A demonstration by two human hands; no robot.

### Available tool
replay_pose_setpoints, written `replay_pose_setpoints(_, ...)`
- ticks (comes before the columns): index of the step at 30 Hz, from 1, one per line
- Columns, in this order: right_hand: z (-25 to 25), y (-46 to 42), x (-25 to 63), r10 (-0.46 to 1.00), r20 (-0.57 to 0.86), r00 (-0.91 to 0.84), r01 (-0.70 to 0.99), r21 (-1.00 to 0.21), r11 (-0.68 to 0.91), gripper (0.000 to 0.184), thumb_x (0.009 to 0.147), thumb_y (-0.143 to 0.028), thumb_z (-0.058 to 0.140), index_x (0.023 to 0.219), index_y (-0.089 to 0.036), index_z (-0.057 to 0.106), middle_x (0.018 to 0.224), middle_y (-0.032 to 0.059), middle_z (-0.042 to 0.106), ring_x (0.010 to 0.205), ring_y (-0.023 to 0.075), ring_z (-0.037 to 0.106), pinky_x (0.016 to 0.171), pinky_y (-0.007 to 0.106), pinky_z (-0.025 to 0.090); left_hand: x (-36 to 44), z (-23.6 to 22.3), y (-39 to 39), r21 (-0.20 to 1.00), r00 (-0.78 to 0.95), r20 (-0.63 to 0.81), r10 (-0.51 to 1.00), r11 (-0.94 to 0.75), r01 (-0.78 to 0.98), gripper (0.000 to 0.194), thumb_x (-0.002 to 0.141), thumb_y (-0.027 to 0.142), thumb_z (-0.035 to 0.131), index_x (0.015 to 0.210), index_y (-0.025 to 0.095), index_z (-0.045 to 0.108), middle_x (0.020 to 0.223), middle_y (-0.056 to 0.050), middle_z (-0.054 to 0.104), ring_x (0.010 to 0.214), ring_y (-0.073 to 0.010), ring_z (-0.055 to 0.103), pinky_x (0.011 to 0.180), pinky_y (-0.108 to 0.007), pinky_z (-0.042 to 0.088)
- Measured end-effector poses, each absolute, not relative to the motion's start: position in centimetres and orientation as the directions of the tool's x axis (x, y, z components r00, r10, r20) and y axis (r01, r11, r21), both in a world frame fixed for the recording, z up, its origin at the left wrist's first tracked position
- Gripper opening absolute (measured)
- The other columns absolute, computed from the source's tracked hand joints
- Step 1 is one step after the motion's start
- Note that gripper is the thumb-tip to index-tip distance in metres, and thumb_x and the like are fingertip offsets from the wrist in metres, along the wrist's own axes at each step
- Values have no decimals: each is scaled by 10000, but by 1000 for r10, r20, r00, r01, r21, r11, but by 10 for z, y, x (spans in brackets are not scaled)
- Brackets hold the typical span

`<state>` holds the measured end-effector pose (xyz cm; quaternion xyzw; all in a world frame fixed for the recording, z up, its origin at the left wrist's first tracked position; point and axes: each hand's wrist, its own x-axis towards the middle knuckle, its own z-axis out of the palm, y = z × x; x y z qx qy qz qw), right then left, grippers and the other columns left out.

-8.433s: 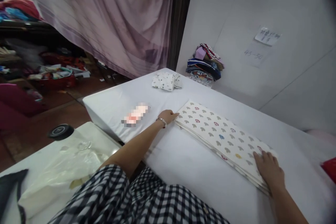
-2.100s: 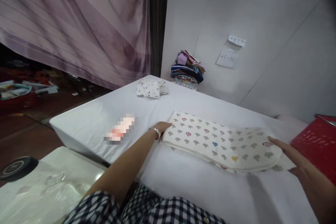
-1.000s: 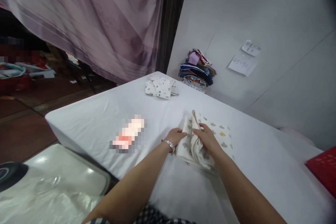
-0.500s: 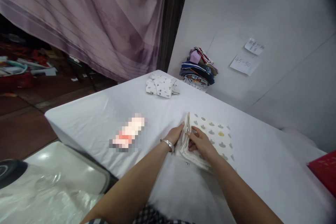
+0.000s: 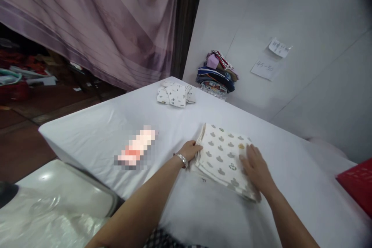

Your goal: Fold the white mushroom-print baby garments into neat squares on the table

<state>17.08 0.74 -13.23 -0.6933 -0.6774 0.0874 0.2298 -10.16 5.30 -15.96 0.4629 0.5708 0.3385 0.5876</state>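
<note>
Square blocks blur whatever lies on the left of the table point(image 5: 84, 128), so it cannot be told. The right hand point(image 5: 257, 168) covers part of the folded cloth point(image 5: 219, 153). The writing on the upper paper point(image 5: 279, 47) is too small to read. The picture's edge cuts off the red thing point(image 5: 357, 184) on the right, the black thing point(image 5: 7, 193) on the near left, the plastic bag point(image 5: 43, 221) and the curtain point(image 5: 116, 19).
</note>
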Motion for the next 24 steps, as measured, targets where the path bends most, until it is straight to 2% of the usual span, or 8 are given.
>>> replay_pose_setpoints(3,-155,2,178,993,36,108,865,-495,-76,730,799,-581,405,1376,-138,344,1488,76,162,1369,247,73,1108,443,113,-101,-166,55,943,130,-323,937,307,133,239,640,276,570,818,128,629,804,-58,669,771,-202,602,627,-256,443)
replay_pose_setpoints(6,-160,-1,181,980,-5,201,723,-674,-152,715,778,-602,435,1356,-185,385,1480,30,206,1365,222,115,1119,388,98,-103,-169,57,945,143,-315,938,296,141,273,652,297,564,855,128,635,838,-63,679,794,-208,611,642,-259,452)
replay_pose_setpoints(8,-158,-4,189,932,-55,359,527,-812,-251,689,769,-604,460,1344,-229,400,1453,16,290,1328,214,258,1102,352,204,-104,-169,58,944,156,-316,936,294,148,283,654,309,566,861,129,637,849,-68,683,804,-213,616,647,-261,457)
replay_pose_setpoints(10,-155,-8,198,863,-156,480,306,-893,-332,673,755,-594,497,1327,-248,414,1393,31,403,1231,215,427,1019,329,370,-104,-169,58,943,159,-318,935,296,150,281,653,308,566,856,129,639,855,-72,687,819,-219,619,655,-262,461)
replay_pose_setpoints(13,-151,-15,207,832,-309,461,134,-902,-409,699,735,-577,542,1319,-217,409,1267,83,539,1069,222,573,849,312,513,-103,-169,59,943,151,-327,933,311,119,287,649,309,571,861,129,641,857,-76,691,826,-225,627,672,-268,470)
replay_pose_setpoints(17,-142,-23,195,835,-359,418,195,-862,-468,823,731,-594,546,1389,-178,280,1229,143,556,984,246,619,729,334,549,-105,-165,62,954,200,-287,937,299,-33,331,646,323,579,907,128,636,801,-73,696,797,-227,635,672,-288,487)
replay_pose_setpoints(20,-141,-28,180,893,-314,322,245,-883,-399,821,739,-566,560,1402,-188,258,1160,129,597,896,240,649,670,331,550,-117,-159,69,949,200,-272,941,296,-104,360,639,348,585,925,133,630,741,-55,690,703,-207,629,631,-292,488)
replay_pose_setpoints(24,-141,-24,179,931,-244,271,375,-864,-335,798,697,-531,619,1354,-160,361,1039,114,639,720,220,645,578,349,532,-139,-159,78,965,116,-261,958,253,74,363,593,372,613,852,119,643,680,-32,671,657,-207,610,577,-280,465)
